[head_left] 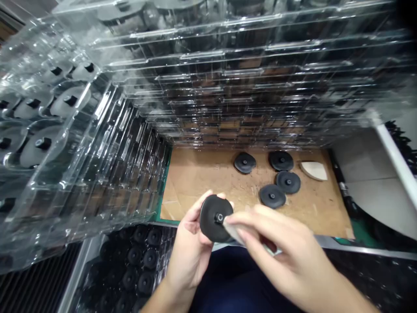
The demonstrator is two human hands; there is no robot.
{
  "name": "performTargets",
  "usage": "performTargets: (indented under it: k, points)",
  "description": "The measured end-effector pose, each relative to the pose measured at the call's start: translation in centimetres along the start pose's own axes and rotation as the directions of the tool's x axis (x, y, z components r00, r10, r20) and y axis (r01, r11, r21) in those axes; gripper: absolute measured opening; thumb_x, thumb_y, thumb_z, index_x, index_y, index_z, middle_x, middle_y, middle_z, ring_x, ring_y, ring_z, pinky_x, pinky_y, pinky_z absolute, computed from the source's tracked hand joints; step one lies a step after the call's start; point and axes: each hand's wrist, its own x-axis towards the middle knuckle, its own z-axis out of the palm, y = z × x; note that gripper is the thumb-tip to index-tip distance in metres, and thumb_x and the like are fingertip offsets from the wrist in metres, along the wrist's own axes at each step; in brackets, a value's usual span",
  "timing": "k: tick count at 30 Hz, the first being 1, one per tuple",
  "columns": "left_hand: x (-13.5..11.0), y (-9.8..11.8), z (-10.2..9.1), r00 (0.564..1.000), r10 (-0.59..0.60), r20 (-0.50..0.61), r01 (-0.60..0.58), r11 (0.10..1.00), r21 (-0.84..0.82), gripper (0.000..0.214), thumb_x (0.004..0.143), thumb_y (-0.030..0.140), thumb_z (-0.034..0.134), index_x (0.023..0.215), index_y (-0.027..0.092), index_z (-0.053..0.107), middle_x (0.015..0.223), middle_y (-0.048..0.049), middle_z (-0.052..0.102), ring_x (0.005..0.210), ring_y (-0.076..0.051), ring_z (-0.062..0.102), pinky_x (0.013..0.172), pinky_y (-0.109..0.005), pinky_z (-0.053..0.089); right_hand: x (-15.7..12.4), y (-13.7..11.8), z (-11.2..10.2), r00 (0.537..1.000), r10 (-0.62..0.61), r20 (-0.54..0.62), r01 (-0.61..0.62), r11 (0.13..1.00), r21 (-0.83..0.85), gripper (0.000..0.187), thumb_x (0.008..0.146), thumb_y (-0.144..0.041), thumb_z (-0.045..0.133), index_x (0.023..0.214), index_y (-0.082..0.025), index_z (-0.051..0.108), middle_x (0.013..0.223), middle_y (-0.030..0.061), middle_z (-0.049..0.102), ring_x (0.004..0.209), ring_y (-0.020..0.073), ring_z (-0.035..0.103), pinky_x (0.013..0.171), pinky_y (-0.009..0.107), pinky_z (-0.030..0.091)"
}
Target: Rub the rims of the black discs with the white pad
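My left hand (192, 243) grips a black round disc (210, 226) by its edge, with the disc's short central stem facing up. Pinched in my right hand (280, 248) is a pale, thin cloth or pad (234, 232). Its tip touches the disc close to the stem, and the rest of it is partly hidden by my fingers. Beyond my hands, several similar discs lie on the brown cardboard (195, 174), among them one disc (245, 162) apart from the others and another disc (272, 196) nearest my right hand.
Tall stacks of clear plastic trays (228, 74) wall off the far side, and more trays (107, 143) rise at the left. A pale wedge-shaped piece (313, 170) lies at the cardboard's right. Below the table edge, a tray of black discs (133, 261) sits at lower left.
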Motion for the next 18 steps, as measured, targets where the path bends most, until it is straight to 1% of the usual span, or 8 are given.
performTargets:
  k: [2,4,6,8,11,13,15,18]
  points:
    - [0.3,-0.1,0.4,1.0,0.03,0.008,-0.03,0.999,-0.024,0.055,0.049,0.019,0.089,0.101,0.027,0.073,0.106,-0.0027,0.076,0.094,-0.018,0.071,0.081,-0.019,0.056,-0.2,0.1,-0.2,0.997,-0.007,-0.082,-0.005,0.989,-0.146,0.018,0.088,-0.01,0.052,0.099,-0.014,0.066,0.076,0.0041,0.066,0.067,0.0131,0.063,0.065,0.022,0.053]
    - [0.4,-0.1,0.7,0.999,0.046,-0.011,-0.047,0.999,-0.026,0.051,0.053,0.016,0.087,0.1,0.029,0.074,0.106,-0.0012,0.076,0.095,-0.017,0.07,0.081,-0.018,0.055,-0.2,-0.1,-0.1,0.99,-0.046,-0.133,0.019,0.979,-0.201,0.021,0.089,-0.01,0.05,0.104,-0.012,0.064,0.078,0.0066,0.067,0.069,0.015,0.064,0.066,0.024,0.053]
    - [0.4,0.0,0.9,0.999,0.031,-0.025,-0.031,0.999,-0.02,0.046,0.058,0.015,0.085,0.099,0.03,0.074,0.105,0.0005,0.076,0.094,-0.017,0.071,0.079,-0.019,0.056,0.0,-0.4,0.2,0.991,-0.087,-0.104,0.073,0.989,-0.131,0.023,0.089,-0.01,0.049,0.108,-0.013,0.062,0.08,0.0061,0.067,0.071,0.0147,0.064,0.067,0.024,0.053]
    - [0.2,0.1,0.9,0.999,0.024,-0.024,-0.024,1.0,-0.015,0.045,0.059,0.013,0.083,0.099,0.031,0.074,0.106,0.0012,0.076,0.093,-0.017,0.071,0.078,-0.019,0.057,0.2,-0.5,0.3,0.996,-0.081,-0.041,0.08,0.996,-0.03,0.021,0.089,-0.011,0.051,0.105,-0.015,0.063,0.08,0.0036,0.067,0.071,0.0122,0.064,0.068,0.02,0.053]
    - [0.0,0.2,0.6,0.998,0.045,-0.033,-0.045,0.999,-0.007,0.047,0.059,0.012,0.083,0.102,0.029,0.073,0.108,-0.0007,0.075,0.096,-0.018,0.07,0.078,-0.018,0.055,0.6,-0.4,0.1,0.998,-0.031,-0.053,0.029,0.999,-0.041,0.017,0.089,-0.011,0.052,0.1,-0.016,0.064,0.08,0.0029,0.067,0.069,0.0111,0.063,0.067,0.018,0.053]
    - [0.0,0.1,0.4,0.998,0.034,-0.051,-0.033,0.999,0.019,0.05,0.058,0.014,0.083,0.104,0.029,0.072,0.11,-0.0019,0.074,0.097,-0.02,0.069,0.078,-0.021,0.056,0.7,-0.2,0.0,0.997,-0.056,-0.06,0.054,0.998,-0.039,0.019,0.089,-0.011,0.05,0.102,-0.016,0.064,0.082,0.0037,0.067,0.072,0.0125,0.064,0.069,0.021,0.053]
    - [0.1,0.0,0.3,0.998,0.021,-0.065,-0.018,0.999,0.037,0.052,0.058,0.019,0.085,0.107,0.03,0.071,0.112,-0.0026,0.073,0.099,-0.023,0.069,0.079,-0.024,0.057,0.9,-0.1,0.0,0.998,-0.069,0.0,0.069,0.997,0.035,0.02,0.089,-0.011,0.05,0.102,-0.019,0.063,0.083,0.002,0.068,0.072,0.0114,0.064,0.068,0.019,0.053]
    - [0.3,-0.1,0.2,0.997,0.052,-0.065,-0.05,0.998,0.027,0.054,0.054,0.026,0.087,0.106,0.029,0.071,0.114,-0.0032,0.071,0.104,-0.023,0.067,0.082,-0.024,0.056,1.0,-0.2,0.1,0.999,0.022,0.027,-0.023,0.999,0.041,0.017,0.09,-0.012,0.052,0.097,-0.019,0.065,0.081,0.0007,0.067,0.068,0.0096,0.063,0.065,0.018,0.052]
